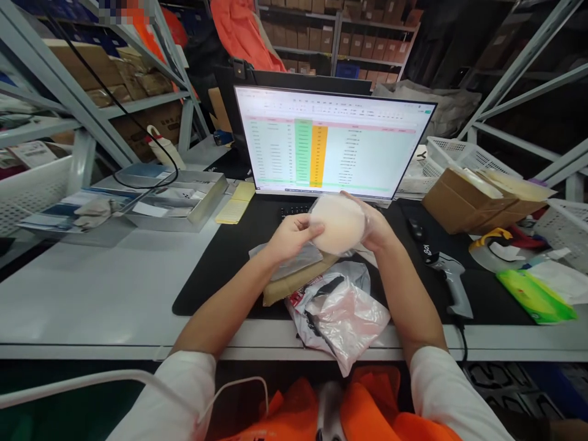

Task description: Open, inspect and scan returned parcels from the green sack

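Both my hands hold up a round, pale pink pad in clear plastic wrap (339, 222) above the black desk mat (215, 269). My left hand (290, 236) pinches its left edge with thumb on top. My right hand (377, 228) cups its right side from behind, fingers curled round it. Below the hands lie a brown padded envelope (294, 283) and a crumpled clear and white plastic bag (342, 312) near the table's front edge. A monitor (331, 141) with a spreadsheet stands just behind the pad.
A handheld barcode scanner (448, 275) lies right of my right arm on the mat. Cardboard boxes (478, 199), white baskets (463, 156) and a green packet (535, 297) crowd the right side. A metal tray (184, 205) and yellow notes (236, 205) sit to the left. Shelving stands on both sides.
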Tool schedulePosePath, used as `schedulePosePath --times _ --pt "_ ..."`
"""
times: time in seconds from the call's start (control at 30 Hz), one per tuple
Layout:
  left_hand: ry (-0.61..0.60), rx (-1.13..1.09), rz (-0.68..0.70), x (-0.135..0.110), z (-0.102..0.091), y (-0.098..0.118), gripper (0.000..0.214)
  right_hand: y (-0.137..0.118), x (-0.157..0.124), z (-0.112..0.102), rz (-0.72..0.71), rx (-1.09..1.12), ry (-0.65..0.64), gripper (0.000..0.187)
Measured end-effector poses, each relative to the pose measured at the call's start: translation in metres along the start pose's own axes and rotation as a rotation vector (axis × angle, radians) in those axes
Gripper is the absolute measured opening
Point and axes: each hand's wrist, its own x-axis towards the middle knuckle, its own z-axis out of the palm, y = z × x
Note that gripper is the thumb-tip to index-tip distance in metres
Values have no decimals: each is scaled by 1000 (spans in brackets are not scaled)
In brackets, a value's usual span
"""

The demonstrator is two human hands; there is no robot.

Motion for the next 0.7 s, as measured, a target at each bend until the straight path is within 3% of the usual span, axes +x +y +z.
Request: schedulePosePath --times 0.07,0.13,0.27,0.3,0.37,0.47,0.57,0.63,0.7 --pt "135 291 190 -1 -11 4 42 -1 0 -3 32 84 -79 58" --pt "254 585 437 -3 -18 8 35 -2 -3 -4 -72 6 -129 55" --pt "266 871 1047 -7 -20 12 12 -2 -17 0 -684 -459 2 22" --pt "267 883 1167 -8 -20 11 12 -2 -21 2 -859 -554 47 15" --pt "311 896 1306 -11 -18 11 15 0 -26 5 -1149 -690 141 20" --pt "375 945 1297 -15 -16 10 16 5 -29 7 -1357 -810 265 31" --pt "316 945 1195 -18 -13 9 20 9 -29 10 -1409 -826 285 29" --pt "262 878 1073 -19 -10 10 22 9 -29 13 -1363 -808 262 23" --pt "247 739 817 -19 -5 11 30 9 -30 18 -1156 -785 246 19"
